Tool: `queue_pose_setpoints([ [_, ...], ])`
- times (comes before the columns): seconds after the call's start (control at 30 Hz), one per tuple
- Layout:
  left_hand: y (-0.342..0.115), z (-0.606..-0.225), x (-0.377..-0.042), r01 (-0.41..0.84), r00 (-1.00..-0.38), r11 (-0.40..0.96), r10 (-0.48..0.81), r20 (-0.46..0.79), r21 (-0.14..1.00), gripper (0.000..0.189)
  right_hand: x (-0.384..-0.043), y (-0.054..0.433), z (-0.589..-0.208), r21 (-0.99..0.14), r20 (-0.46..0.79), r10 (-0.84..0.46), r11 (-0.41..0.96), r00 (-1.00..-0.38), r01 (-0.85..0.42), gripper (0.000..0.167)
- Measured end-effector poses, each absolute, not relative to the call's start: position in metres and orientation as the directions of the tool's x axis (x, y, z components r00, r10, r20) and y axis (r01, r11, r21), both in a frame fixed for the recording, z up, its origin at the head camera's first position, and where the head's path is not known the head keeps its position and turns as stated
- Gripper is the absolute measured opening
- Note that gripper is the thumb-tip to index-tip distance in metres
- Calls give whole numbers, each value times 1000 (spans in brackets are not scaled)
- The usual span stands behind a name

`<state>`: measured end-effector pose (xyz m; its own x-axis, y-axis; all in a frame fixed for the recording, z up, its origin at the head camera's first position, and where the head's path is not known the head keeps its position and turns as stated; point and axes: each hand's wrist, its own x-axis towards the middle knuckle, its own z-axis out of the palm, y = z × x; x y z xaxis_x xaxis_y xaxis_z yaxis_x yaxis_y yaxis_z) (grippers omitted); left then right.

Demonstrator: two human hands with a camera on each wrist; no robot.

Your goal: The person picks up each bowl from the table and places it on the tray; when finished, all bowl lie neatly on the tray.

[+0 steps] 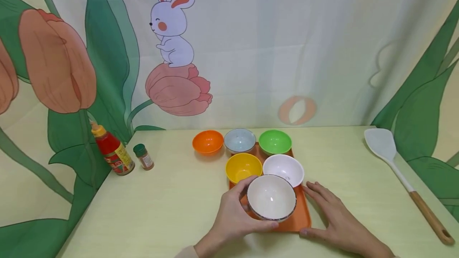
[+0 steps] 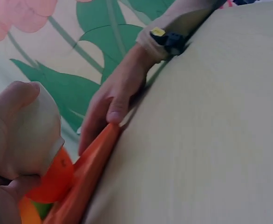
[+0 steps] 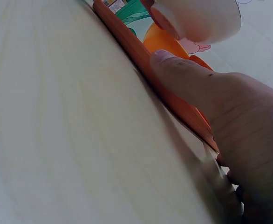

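My left hand [image 1: 238,212] grips a cream bowl [image 1: 271,197] with a dark speckled rim, thumb at the near side and fingers at the far left. The bowl is held up over the near part of an orange tray [image 1: 299,222], and in the left wrist view its outside [image 2: 31,130] faces the camera. At the tray's near right corner, my right hand [image 1: 335,222] rests with its fingers stretched along the side and its thumb at the corner. Just beyond the cream bowl are a yellow bowl [image 1: 244,168] and a white bowl [image 1: 283,169].
Behind these stand an orange bowl [image 1: 208,142], a pale blue bowl [image 1: 240,140] and a green bowl [image 1: 275,141]. A red sauce bottle [image 1: 114,150] and a green-capped spice jar [image 1: 143,157] are at the left. At the right lies a wooden-handled spatula [image 1: 401,174]. A printed curtain [image 1: 244,51] hangs behind the table.
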<state>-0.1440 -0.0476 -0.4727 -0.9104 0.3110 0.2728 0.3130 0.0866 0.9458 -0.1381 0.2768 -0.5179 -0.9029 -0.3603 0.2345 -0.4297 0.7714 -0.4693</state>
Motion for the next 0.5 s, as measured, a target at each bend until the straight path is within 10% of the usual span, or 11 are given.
queue_pose_setpoints([
  [0.5,-12,-494,-139,377,-893,224,346,288,899,107,-139,275,-517,-431,308,-384,759,-870,-487,113],
])
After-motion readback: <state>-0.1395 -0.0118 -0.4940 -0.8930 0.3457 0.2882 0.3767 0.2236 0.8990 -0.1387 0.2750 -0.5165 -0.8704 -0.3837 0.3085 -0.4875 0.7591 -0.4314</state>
